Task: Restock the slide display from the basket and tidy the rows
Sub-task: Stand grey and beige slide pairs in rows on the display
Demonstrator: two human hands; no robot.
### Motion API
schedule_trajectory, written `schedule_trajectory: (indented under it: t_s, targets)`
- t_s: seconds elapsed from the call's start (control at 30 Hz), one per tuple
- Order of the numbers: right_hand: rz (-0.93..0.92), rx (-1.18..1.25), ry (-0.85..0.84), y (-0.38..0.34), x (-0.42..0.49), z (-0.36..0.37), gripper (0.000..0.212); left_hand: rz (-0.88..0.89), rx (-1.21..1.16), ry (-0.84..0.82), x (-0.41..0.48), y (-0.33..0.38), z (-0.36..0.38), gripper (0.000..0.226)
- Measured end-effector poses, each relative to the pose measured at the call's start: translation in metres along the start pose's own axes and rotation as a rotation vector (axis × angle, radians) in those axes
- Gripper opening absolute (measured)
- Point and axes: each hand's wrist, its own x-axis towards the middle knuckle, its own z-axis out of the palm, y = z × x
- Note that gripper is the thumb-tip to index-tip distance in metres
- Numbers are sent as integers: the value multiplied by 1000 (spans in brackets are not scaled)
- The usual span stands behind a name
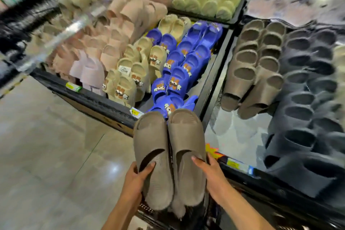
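- The step in hand seems to be the restocking. A pair of taupe slides (184, 136) is held in the air, toes forward, in front of the display edge and not yet on any shelf.
- The left hand (137, 175) grips the left slide near the strap, with the thumb on top and the fingers curled under the sole. The right hand (210, 171) holds the right slide from its outer side with the thumb on the strap; its other fingers are hidden behind.
- The matching taupe rows (255, 67) stand in the right compartment, and in front of them is a bare patch of shelf (237, 132). I judge that the pair belongs there.
- The next move calls for carrying the pair to the right and forward, then setting it in line with the two rows.
- The basket (147, 209) is mostly hidden under the slides. Only a dark mesh piece shows, and I cannot tell what is inside.
- The pink slides (89, 58) and the dark grey slides (306, 99) are blurred, and the price labels (237, 164) cannot be read.
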Motion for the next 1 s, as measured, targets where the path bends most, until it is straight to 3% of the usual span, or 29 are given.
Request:
schedule_trajectory:
  t_s: [0.13, 0.23, 0.33, 0.4, 0.5, 0.67, 0.8, 1.0]
  targets:
    - [-141, 58, 135, -48, -13, -36, 29, 159, 87, -129, 7, 32, 64, 24]
    - [-241, 83, 236, -76, -15, -69, 33, 245, 174, -276, 19, 51, 114, 26]
    - [-307, 74, 344, -100, -13, -97, 50, 270, 200, -391, 27, 64, 164, 27]
    - [-327, 95, 387, -116, -12, -114, 36, 281, 190, -443, 33, 67, 194, 31]
    - [-330, 112, 437, -135, -5, -139, 31, 299, 190, -469, 43, 70, 229, 59]
    - [-305, 19, 517, -163, 16, -166, 40, 268, 126, -454, 63, 70, 272, 47]
    - [-274, -35, 523, -175, 42, -175, 57, 225, 76, -472, 81, 75, 293, 56]
    - [-166, -159, 682, -171, 82, -191, 68, 231, 88, -467, 111, 78, 323, 53]
